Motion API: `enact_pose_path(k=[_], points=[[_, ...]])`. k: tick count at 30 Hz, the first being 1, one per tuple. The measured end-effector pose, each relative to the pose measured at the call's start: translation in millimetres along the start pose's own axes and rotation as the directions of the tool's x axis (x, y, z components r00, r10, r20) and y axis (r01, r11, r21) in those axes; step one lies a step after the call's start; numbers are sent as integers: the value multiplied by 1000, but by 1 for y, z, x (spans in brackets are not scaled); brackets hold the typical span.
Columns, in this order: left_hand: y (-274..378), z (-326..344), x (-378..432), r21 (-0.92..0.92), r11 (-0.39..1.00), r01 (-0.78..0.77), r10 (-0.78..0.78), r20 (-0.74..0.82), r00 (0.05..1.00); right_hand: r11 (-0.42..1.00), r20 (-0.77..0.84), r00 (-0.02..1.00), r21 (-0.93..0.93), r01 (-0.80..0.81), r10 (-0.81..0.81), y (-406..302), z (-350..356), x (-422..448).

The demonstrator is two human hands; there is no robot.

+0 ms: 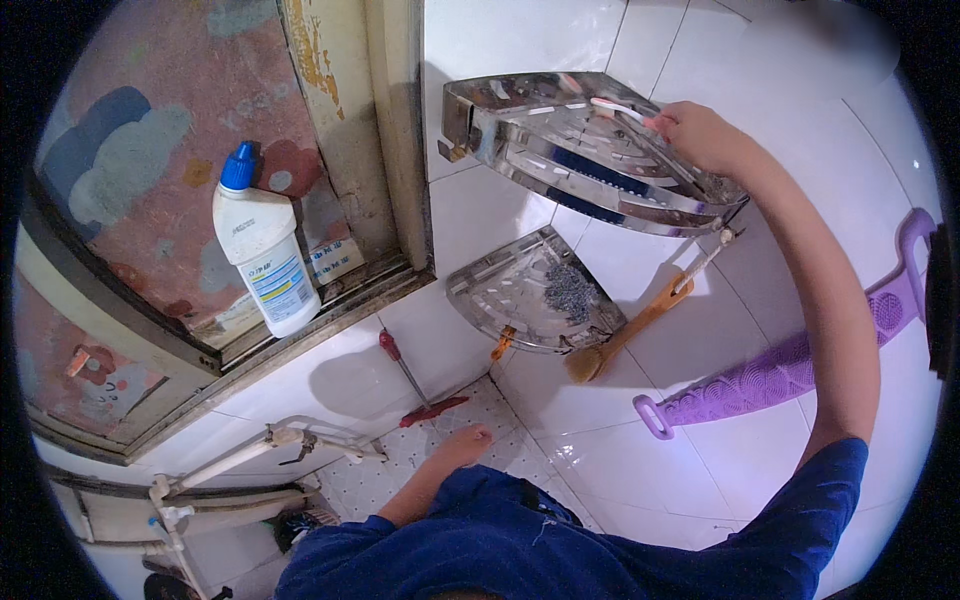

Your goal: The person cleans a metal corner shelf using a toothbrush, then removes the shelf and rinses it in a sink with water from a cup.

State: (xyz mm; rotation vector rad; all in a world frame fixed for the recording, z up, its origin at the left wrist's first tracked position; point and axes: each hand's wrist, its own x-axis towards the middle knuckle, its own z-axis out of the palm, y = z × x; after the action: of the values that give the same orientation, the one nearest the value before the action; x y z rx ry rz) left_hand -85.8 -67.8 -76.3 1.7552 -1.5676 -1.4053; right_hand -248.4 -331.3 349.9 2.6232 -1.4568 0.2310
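Note:
My right hand point(694, 136) reaches out to a shiny metal corner shelf point(517, 142) on the tiled wall. It grips a pink-and-white toothbrush point(621, 107), whose head end extends left over the shelf's top. Lower in the same corner sits a second metal corner shelf point(480, 296). Grey metal scouring wool point(568, 291) lies on that one. Close to my body, my left hand point(469, 444) hangs low with its fingers curled. Nothing shows in it, though its inner side is hidden.
A white cleaner bottle with a blue cap point(266, 255) stands on the window sill point(360, 311). A wooden-handled brush point(645, 319) hangs beneath the upper shelf. A purple bath scrubber point(750, 379) spans the right wall. Below are a red squeegee point(435, 411) and a pipe with a valve point(240, 459).

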Motion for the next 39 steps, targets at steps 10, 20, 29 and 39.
enact_pose_path(k=[10, 20, 29, 39], points=[[-4, 3, 3, 17, 999, -50, 50, -52, 997, 990, 58, 993, -96, -101, 107, -23, -2, -4], [-8, 1, 5, 101, 992, -73, 76, -24, 997, 994, 56, 998, -101, -31, 37, -21, -1, -11], [4, -5, 2, 7, 1000, -29, 30, -45, 999, 999, 98, 994, 20, -44, 42, -35, -1, -11], [-2, -2, 4, 100, 995, -4, 6, -17, 1000, 983, -7, 1000, -185, -8, 7, -27, -18, -9]])
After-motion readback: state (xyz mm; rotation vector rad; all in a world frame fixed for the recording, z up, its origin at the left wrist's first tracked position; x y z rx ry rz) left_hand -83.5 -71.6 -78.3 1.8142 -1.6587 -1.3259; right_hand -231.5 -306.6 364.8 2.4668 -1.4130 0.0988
